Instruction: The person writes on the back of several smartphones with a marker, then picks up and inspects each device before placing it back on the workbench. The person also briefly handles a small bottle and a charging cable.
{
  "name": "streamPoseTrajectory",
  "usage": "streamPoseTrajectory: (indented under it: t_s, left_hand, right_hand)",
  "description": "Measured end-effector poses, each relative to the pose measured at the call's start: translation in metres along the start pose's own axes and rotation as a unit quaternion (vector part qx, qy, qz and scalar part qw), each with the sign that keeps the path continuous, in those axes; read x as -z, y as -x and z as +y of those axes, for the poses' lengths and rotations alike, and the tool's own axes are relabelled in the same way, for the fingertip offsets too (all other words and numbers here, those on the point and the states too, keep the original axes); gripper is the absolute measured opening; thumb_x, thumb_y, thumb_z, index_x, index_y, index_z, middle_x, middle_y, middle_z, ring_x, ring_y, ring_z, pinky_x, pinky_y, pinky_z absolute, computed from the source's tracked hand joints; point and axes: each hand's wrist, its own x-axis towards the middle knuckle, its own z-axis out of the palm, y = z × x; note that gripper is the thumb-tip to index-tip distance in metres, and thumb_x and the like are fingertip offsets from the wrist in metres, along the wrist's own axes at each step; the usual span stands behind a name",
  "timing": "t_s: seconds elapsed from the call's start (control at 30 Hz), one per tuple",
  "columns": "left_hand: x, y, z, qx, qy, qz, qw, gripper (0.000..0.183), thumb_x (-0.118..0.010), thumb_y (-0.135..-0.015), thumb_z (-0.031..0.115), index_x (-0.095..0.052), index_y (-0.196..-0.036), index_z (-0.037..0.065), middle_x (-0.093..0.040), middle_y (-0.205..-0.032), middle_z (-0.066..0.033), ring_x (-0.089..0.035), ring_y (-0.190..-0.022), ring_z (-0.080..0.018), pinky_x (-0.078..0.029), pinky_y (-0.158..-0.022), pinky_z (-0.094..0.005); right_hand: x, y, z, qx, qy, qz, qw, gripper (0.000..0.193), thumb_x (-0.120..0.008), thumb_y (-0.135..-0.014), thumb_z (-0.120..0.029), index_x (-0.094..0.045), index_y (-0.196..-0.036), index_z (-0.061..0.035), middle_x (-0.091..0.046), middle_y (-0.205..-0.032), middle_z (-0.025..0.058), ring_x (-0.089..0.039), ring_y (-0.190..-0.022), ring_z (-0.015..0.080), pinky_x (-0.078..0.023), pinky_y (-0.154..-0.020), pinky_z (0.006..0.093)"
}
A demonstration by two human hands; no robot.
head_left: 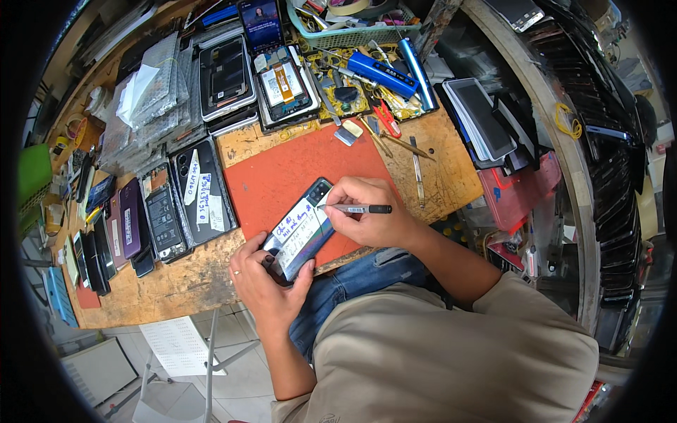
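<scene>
Phone (302, 231) over mat (282, 169), basket (338, 39) behind, other phones (128, 220) left

- Teal basket (338, 41) holding a tape roll (347, 12)
- Blue device (383, 75) just beside the basket
- Red-handled tool (389, 125) on the wooden bench (451, 169)
- Bubble-wrapped stack (161, 79) at the left
- Purple phone (130, 218) farther left, nearer the viewer
- Yellow bands (575, 128) at the right
- White perforated panel (176, 345) below the bench

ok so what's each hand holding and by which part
The left hand holds the phone by its lower end, nearest the person; the right hand holds the pen close to its writing tip.
</scene>
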Motion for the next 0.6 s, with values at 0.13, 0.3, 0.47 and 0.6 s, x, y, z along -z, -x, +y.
streamPoseTrajectory:
  t_s: [0.13,0.3,0.47,0.6]
  left_hand:
    - [-0.0007,-0.0003,0.0001,0.000,0.001,0.001,1.000,0.064,-0.093,-0.068,0.031,-0.048,-0.106,0.005,-0.065,-0.121,-0.0192,-0.059,-0.107,-0.0393,-0.043,-0.094,-0.0518]
    - [-0.0004,0.0002,-0.0002,0.004,0.008,-0.001,1.000,0.061,-0.092,-0.069,0.027,-0.047,-0.103,0.005,-0.064,-0.122,-0.0221,-0.057,-0.106,-0.0389,-0.044,-0.093,-0.0495]
    - [-0.0002,0.0000,-0.0001,0.005,0.002,-0.002,1.000,0.065,-0.093,-0.067,0.032,-0.049,-0.107,0.005,-0.065,-0.121,-0.0194,-0.059,-0.107,-0.0397,-0.043,-0.094,-0.0526]
    - [0.0017,0.0002,0.0002,-0.004,0.020,0.007,1.000,0.053,-0.083,-0.079,0.035,-0.052,-0.108,0.003,-0.064,-0.119,-0.0188,-0.058,-0.107,-0.0391,-0.041,-0.095,-0.0531]
  right_hand:
    - [0.0004,0.0001,-0.0001,0.008,0.008,-0.005,1.000,0.013,-0.074,-0.085,-0.004,-0.062,-0.089,-0.0016,-0.070,-0.078,0.0127,-0.073,-0.069,0.0235,-0.055,-0.061,0.0350]
    - [-0.0011,-0.0001,-0.0006,-0.009,0.013,0.015,1.000,0.013,-0.074,-0.085,-0.004,-0.062,-0.089,-0.0016,-0.070,-0.077,0.0129,-0.073,-0.068,0.0240,-0.055,-0.060,0.0352]
    - [-0.0025,0.0010,0.0013,-0.008,0.001,0.020,1.000,0.012,-0.073,-0.085,-0.003,-0.062,-0.089,-0.0015,-0.070,-0.077,0.0124,-0.073,-0.067,0.0229,-0.054,-0.059,0.0349]
    - [-0.0002,0.0028,0.0015,0.007,0.012,0.029,0.999,0.013,-0.074,-0.085,-0.003,-0.062,-0.089,-0.0021,-0.069,-0.075,0.0106,-0.070,-0.065,0.0181,-0.052,-0.056,0.0320]
